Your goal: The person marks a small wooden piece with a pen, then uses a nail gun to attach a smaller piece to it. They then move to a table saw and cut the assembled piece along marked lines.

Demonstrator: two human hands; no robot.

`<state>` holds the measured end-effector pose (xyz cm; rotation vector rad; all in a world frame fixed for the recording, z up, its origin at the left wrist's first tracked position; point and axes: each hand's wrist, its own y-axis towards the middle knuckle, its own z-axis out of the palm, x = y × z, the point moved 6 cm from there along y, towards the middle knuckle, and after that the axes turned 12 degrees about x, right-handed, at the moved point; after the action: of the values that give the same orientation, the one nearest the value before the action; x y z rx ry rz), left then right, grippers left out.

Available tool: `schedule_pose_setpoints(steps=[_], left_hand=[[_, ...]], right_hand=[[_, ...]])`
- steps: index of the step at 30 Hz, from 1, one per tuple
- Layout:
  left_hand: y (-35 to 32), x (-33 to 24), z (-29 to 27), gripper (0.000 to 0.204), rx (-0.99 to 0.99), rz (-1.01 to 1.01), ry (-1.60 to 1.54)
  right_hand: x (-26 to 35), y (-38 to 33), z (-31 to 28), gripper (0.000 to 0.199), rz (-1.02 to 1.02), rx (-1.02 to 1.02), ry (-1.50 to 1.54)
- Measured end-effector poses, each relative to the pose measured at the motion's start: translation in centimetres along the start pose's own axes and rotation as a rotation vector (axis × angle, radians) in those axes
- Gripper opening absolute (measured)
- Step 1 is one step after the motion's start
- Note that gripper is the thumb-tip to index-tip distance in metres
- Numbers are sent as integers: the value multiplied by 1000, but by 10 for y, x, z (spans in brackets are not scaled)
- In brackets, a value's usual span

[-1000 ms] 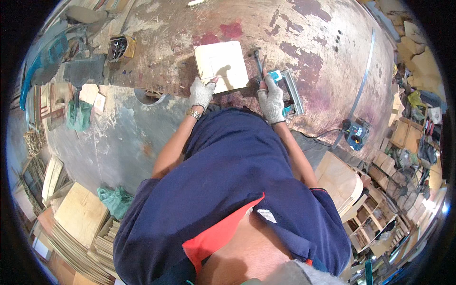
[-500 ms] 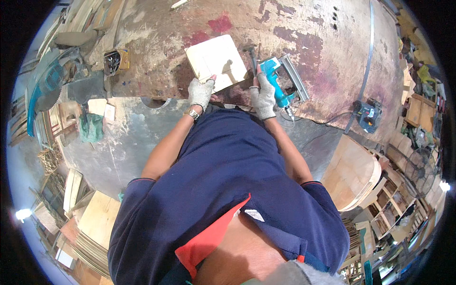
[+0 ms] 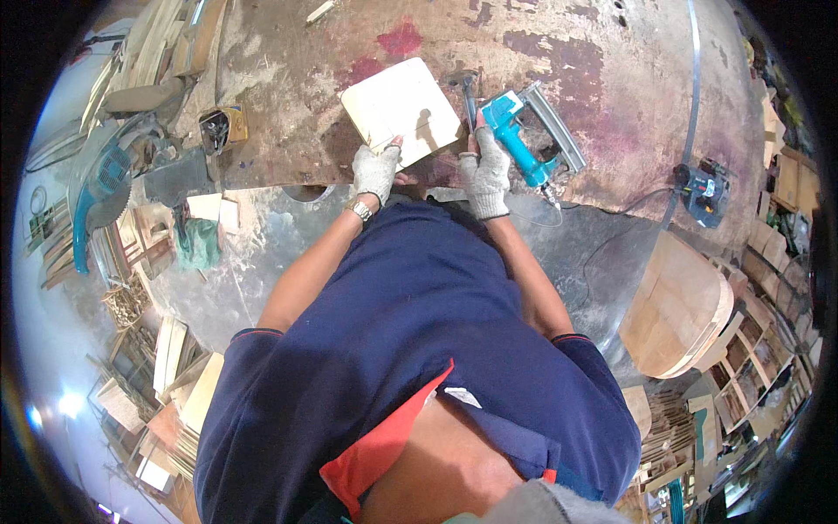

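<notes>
My left hand (image 3: 377,171), in a fingertip-less grey work glove, grips the near edge of a square pale wooden board (image 3: 397,100) with rounded corners. The thumb lies on top and other fingers are under the edge. My right hand (image 3: 486,179), gloved the same way, is closed around the handle of a hammer (image 3: 469,98). The hammer stands head up just right of the board, its shadow falling on the wood. Close beside my right hand, a teal and grey nail gun (image 3: 517,140) lies on the workbench.
The worn brown workbench (image 3: 288,79) spreads ahead. An open small box (image 3: 234,125) sits at its left, with a circular saw (image 3: 109,179) farther left. A corded dark power tool (image 3: 703,194) lies at the right edge. Rounded wooden panels (image 3: 676,306) stand below it.
The view has shifted a little. The board has turned slightly in my left hand, and the hammer head has moved slightly up and to the right.
</notes>
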<state>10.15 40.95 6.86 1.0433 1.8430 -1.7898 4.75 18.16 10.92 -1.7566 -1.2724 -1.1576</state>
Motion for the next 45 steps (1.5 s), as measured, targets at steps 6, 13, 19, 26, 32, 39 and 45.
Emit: schedule_pose_setpoints(steps=[6, 13, 19, 26, 32, 39, 45], left_hand=[[-1, -3, -1, 52, -12, 4, 30], [-8, -14, 3, 51, 7, 52, 57], [-7, -14, 3, 54, 1, 18, 108], [-11, -16, 3, 52, -35, -20, 143], [-8, -13, 1, 51, -28, -22, 179], [-5, -20, -6, 54, -126, 129, 448], [3, -5, -4, 53, -32, -32, 102]], right_hand=[[5, 1, 8, 50, -9, 63, -107], [-9, -20, 1, 41, 120, 248, -96], [-7, -53, -14, 42, 24, 273, -103], [-6, -60, -12, 48, 115, 391, -107], [3, -62, -18, 56, -80, 232, -100], [-1, -64, -12, 73, -127, 243, -121], [-38, -63, -2, 70, 81, 481, -162]])
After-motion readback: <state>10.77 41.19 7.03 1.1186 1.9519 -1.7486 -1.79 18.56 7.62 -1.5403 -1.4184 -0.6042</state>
